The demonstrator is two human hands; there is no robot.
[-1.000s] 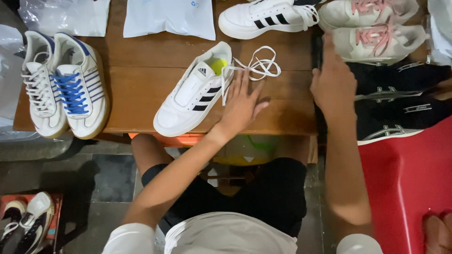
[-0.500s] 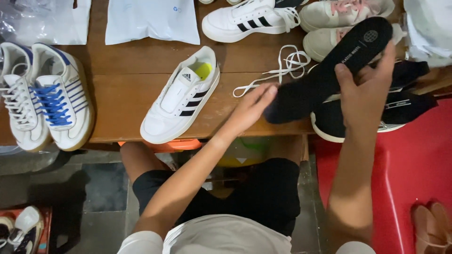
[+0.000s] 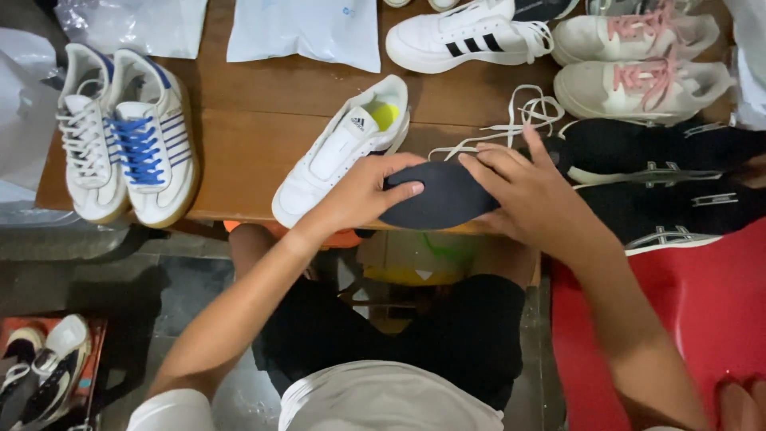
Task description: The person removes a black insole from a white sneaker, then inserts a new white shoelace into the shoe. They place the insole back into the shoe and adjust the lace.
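Note:
Both of my hands hold a black insole [image 3: 443, 198] just above the near edge of the wooden table [image 3: 255, 152]. My left hand [image 3: 369, 187] grips its left end, fingers curled over the top. My right hand [image 3: 531, 190] covers its right end. A white sneaker with black stripes [image 3: 339, 148] and no lace lies right behind my left hand, a yellow-green patch showing inside it. A loose white shoelace [image 3: 515, 120] lies on the table just beyond my right hand.
A white pair with blue laces [image 3: 128, 132] sits at the table's left. At the back are a white striped sneaker [image 3: 471, 36], a pale plastic bag [image 3: 307, 32] and pink-laced shoes [image 3: 638, 68]. Black sneakers [image 3: 662, 172] lie right, above a red surface [image 3: 702, 319].
My right hand brought the black insole down from the right to the table's near edge. My left hand moved off the table and took hold of its other end.

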